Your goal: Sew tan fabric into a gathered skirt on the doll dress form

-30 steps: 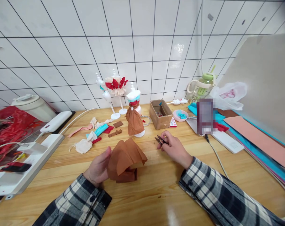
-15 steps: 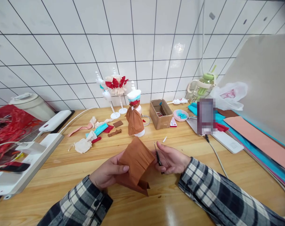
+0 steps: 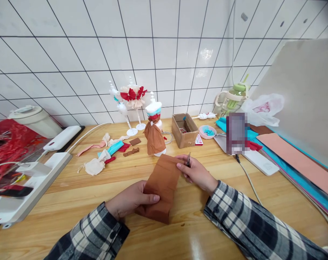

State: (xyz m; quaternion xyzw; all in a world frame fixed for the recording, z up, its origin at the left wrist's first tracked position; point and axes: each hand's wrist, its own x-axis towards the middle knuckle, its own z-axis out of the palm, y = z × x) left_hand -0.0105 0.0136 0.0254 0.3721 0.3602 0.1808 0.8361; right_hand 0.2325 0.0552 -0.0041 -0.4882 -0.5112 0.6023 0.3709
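A creased sheet of brown crepe paper (image 3: 164, 186) is held up over the table in front of me. My left hand (image 3: 132, 199) grips its lower left side, thumb lying on top and fingers hidden behind. At the upper right corner, my right hand (image 3: 195, 171) pinches the paper between thumb and fingers. Small dark scissors (image 3: 189, 160) are also tucked in that hand, points up, their handles hidden. Just beyond the paper stands a small white dress form (image 3: 153, 107), wrapped in blue, red and brown crepe paper.
Crepe scraps (image 3: 115, 147) lie at the left, near a power strip (image 3: 48, 182). Two more small forms stand behind, one with red bows (image 3: 132, 94). A cardboard box (image 3: 184, 130), pink dish (image 3: 207, 132), blurred phone (image 3: 236, 133) and coloured sheets (image 3: 299, 155) sit to the right.
My right hand has moved up to the paper's corner and taken hold of it, the scissors now tucked in the hand. The paper has turned more upright and flatter; my left hand shifted slightly right.
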